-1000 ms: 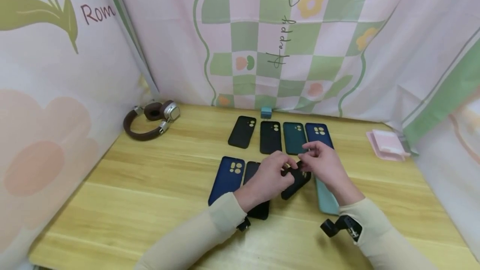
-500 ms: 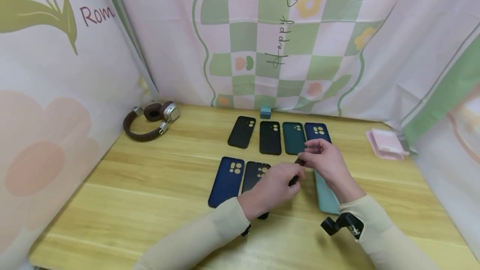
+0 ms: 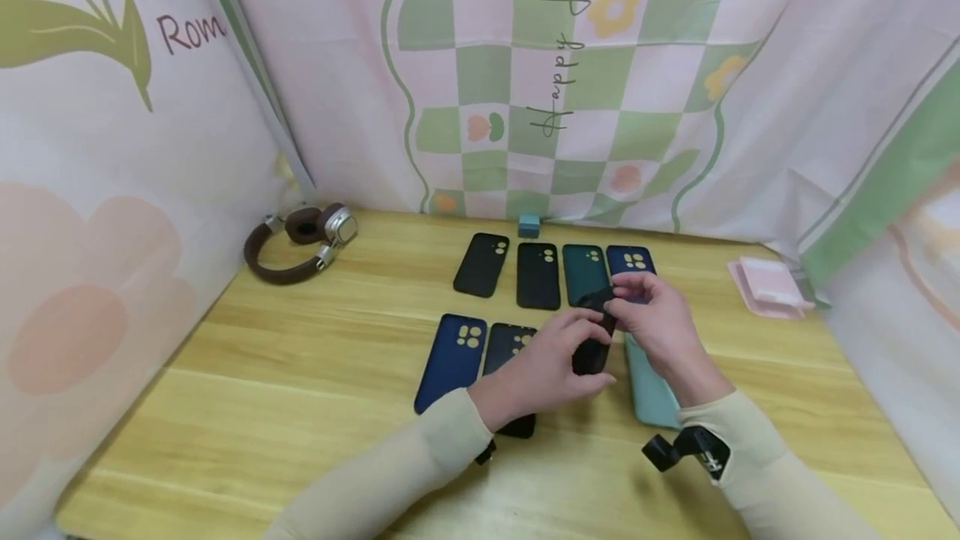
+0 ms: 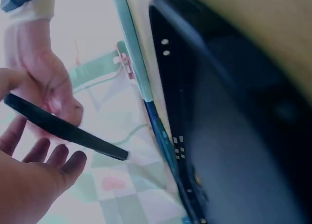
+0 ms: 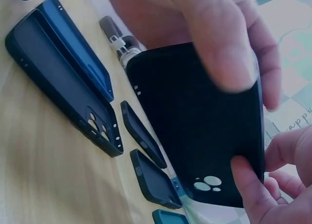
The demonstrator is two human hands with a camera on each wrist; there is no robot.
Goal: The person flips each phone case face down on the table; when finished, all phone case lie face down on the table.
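A black phone case is held up off the table between both hands. My left hand grips it from the left, and in the right wrist view its thumb lies across the inside of the case. At the camera-hole end, my right hand pinches the rim; the right wrist view shows that hand's thumb on the inner face. The left wrist view has the case edge-on. Below the hands lie a navy case, a dark case and a light teal case.
A back row holds two black cases, a dark green case and a navy case. Behind them stands a small blue block. Headphones lie far left, a pink item far right. Curtains enclose the table.
The black phone case has turned from slanting low, through edge-on, to more upright. The left hand's fingers have shifted on it, while the right hand keeps its pinch. Other cases stay put.
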